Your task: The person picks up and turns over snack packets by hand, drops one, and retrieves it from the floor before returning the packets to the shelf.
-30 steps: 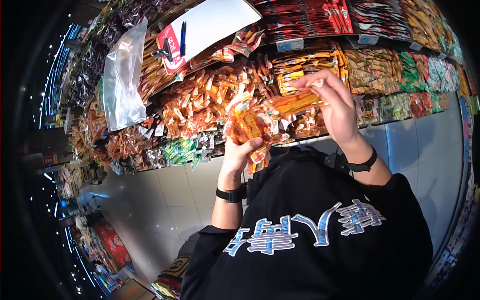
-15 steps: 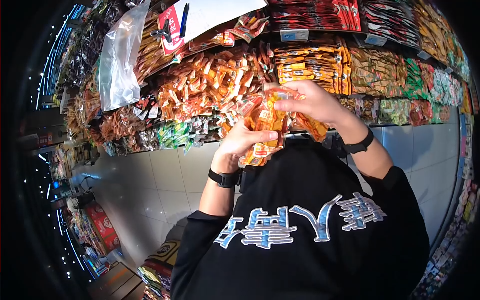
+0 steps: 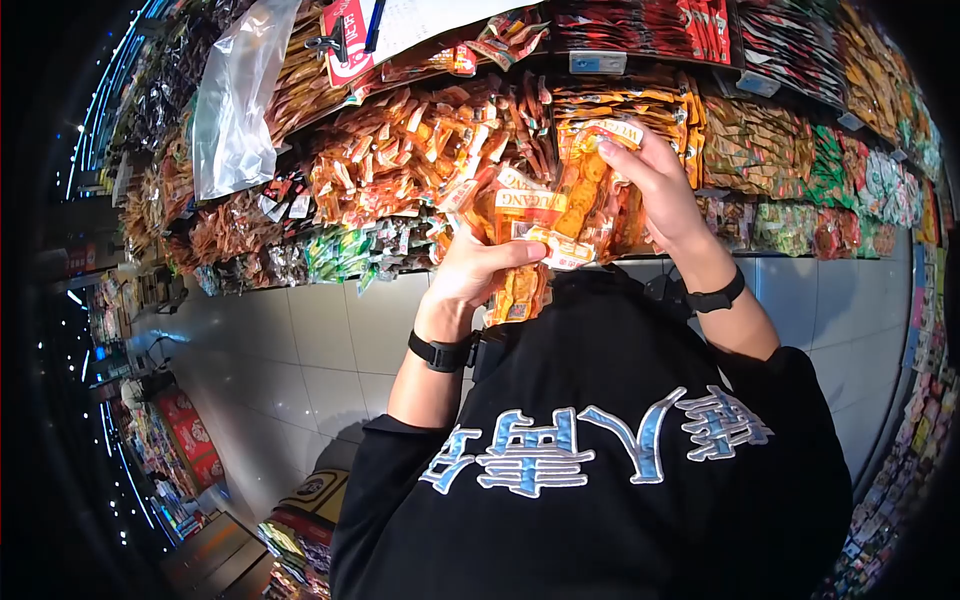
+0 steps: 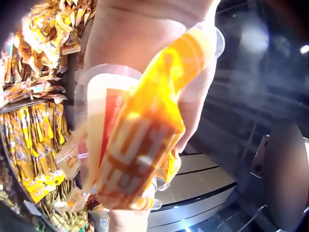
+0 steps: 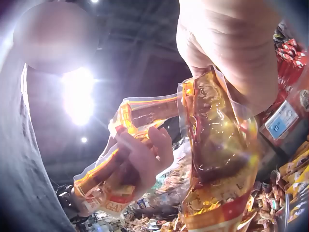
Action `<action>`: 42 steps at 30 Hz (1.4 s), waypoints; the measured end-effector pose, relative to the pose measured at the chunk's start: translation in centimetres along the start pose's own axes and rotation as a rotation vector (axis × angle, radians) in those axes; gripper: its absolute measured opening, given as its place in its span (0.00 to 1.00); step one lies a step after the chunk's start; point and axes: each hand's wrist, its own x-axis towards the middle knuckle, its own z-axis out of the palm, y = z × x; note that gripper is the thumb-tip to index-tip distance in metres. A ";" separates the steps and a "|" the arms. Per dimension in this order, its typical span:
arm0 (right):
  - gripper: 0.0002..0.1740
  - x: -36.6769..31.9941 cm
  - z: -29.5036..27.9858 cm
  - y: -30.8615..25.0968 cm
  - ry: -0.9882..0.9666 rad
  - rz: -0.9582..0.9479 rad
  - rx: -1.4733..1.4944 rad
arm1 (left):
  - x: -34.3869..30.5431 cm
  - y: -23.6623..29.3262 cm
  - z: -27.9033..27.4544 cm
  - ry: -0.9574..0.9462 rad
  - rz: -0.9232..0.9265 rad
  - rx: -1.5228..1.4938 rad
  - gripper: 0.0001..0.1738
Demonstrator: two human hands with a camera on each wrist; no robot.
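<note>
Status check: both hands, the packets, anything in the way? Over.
Left hand grips bundle of orange packets. Right hand pinches single packet at the bundle's top. Snack shelf close behind; nothing between the hands.

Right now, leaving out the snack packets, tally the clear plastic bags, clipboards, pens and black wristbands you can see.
Clear plastic bag: 1
Clipboard: 1
Pen: 1
Black wristbands: 2
Total: 5
</note>
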 end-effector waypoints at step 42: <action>0.10 14.4 25.8 20.0 0.121 0.526 0.349 | -15.3 10.2 -30.2 0.536 0.160 0.040 0.24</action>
